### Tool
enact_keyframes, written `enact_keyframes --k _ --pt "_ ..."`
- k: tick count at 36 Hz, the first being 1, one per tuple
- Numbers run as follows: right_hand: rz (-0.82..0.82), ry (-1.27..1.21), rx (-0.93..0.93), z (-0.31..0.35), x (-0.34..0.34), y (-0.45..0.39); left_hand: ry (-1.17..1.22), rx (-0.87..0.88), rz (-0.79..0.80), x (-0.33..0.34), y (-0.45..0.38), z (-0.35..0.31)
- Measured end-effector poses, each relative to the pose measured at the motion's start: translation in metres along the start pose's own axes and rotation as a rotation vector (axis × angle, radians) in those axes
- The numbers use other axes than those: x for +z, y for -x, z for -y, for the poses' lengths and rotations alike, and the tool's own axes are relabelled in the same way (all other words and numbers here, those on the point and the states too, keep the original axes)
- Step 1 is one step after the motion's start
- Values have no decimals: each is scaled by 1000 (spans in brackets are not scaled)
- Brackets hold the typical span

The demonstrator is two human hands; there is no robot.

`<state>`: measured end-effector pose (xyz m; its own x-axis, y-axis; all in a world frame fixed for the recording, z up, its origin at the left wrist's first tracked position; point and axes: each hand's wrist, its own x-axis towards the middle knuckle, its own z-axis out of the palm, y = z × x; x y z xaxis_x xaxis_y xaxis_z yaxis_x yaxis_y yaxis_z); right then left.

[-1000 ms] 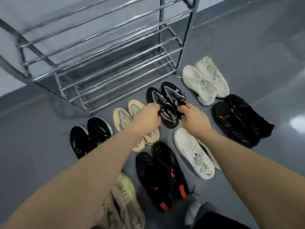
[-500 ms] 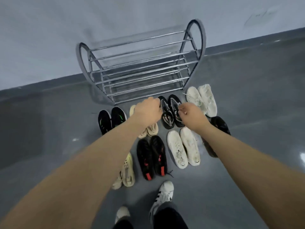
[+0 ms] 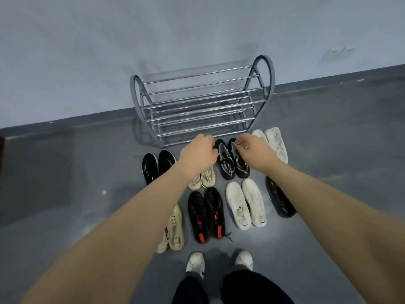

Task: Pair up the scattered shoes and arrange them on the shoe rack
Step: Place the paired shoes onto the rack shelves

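Grey glossy floor [image 3: 65,194]; pale wall [image 3: 109,51] behind, with a socket plate [image 3: 337,54] at upper right. Chrome rack [image 3: 201,106] against the wall, shelves bare. Shoes paired in rows on the floor before it. Black-grey knit pair [image 3: 233,162] near the rack's front edge: left hand [image 3: 198,155] curled on the left shoe's rim, right hand [image 3: 256,153] pinching the right shoe's collar. Beside them: white pair [image 3: 275,143], black-green pair [image 3: 156,166], beige pair [image 3: 202,179]; nearer row: black-red pair [image 3: 206,215], white pair [image 3: 245,204], cream pair [image 3: 173,230]. Against half a second ago: view higher, rack farther off, wearer's white shoes [image 3: 196,262] fully in sight; the grip unchanged.
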<state>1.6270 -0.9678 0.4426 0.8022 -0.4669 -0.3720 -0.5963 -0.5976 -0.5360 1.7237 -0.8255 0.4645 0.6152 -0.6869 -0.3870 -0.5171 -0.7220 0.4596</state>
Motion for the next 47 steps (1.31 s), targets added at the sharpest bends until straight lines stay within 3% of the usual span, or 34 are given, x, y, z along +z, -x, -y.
enact_keyframes --k 8,15,25,42,47 --pt "9 -57 -5 -20 -27 -2 -13 -47 1 9 -5 -36" --pt "32 -89 -48 -80 -83 -14 59 -123 -33 30 -33 -117" --pt "90 -147 -37 -167 -146 -34 -54 -171 -140 71 -72 -213" --pt "53 -160 50 -270 -131 -111 32 -119 -90 161 -171 -220" --pt "46 -264 174 -306 -116 -137 34 -125 -62 195 -202 -220"
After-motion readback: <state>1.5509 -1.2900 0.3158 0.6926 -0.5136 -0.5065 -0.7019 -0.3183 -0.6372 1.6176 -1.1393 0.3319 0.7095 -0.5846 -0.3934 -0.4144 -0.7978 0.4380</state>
